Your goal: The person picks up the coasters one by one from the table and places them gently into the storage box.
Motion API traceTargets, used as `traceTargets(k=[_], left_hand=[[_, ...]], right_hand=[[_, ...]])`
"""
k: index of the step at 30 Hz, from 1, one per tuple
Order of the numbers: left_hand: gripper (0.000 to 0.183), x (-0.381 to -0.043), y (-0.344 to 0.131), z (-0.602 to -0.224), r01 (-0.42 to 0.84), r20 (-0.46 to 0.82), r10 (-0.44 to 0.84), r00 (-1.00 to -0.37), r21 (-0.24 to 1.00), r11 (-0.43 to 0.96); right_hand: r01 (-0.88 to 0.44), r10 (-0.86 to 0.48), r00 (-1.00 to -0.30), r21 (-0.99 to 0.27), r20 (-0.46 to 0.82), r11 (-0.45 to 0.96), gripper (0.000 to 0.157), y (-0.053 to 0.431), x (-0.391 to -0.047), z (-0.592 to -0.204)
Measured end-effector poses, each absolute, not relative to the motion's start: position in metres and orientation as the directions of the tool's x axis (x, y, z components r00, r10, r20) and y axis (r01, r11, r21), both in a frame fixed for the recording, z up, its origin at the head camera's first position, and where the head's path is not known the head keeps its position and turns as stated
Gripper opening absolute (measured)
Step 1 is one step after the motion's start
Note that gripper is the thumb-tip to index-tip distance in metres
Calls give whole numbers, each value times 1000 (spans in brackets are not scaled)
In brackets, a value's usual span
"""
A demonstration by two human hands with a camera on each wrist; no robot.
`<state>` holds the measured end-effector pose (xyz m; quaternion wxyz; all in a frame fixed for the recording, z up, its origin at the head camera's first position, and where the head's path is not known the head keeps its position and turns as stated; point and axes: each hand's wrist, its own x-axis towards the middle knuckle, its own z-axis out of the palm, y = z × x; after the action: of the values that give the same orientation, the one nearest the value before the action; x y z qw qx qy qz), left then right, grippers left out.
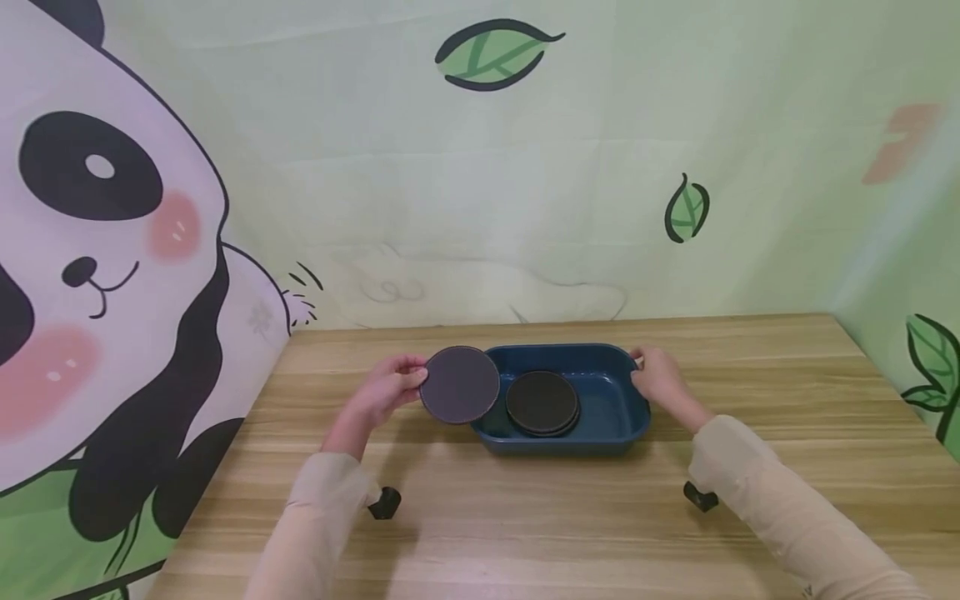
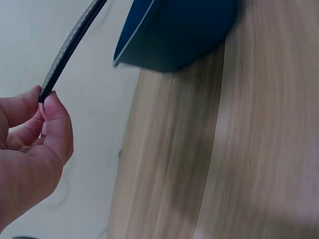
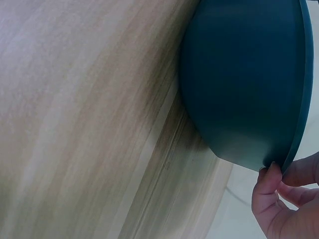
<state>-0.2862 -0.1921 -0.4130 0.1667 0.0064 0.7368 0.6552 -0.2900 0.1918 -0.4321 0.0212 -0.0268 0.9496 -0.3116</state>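
In the head view my left hand (image 1: 390,388) pinches the left edge of a dark round coaster (image 1: 460,385), held up at the left end of a blue rectangular basin (image 1: 611,400). The left wrist view shows that coaster (image 2: 70,50) edge-on, its rim between thumb and fingertips. More black round coasters (image 1: 542,402) lie stacked inside the basin, left of its middle; their number cannot be made out. At the basin's far right corner, my right hand (image 1: 658,379) grips the rim. Thumb and fingers pinch the basin wall (image 3: 244,84) in the right wrist view.
The basin stands on a wood-grain table (image 1: 540,525) near its back edge. Behind it hangs a pale green cloth (image 1: 375,167) printed with leaves and a large panda (image 1: 112,233). Black wrist-worn pieces (image 1: 385,503) show beside both sleeves.
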Motion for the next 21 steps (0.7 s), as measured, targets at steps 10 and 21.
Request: traceTargets(k=[10,21], left_hand=[[28,-291,-153,-416,-195,-223,276,-935,973,123],[24,-295,-119,-422,-214,-241,216,-946,967,141]], right_hand=[[-43,-65,-998,-590,-15,806,36,192,-290,-433],[-38,-64,-998,-604,-22,796,35,192,-290,-433]])
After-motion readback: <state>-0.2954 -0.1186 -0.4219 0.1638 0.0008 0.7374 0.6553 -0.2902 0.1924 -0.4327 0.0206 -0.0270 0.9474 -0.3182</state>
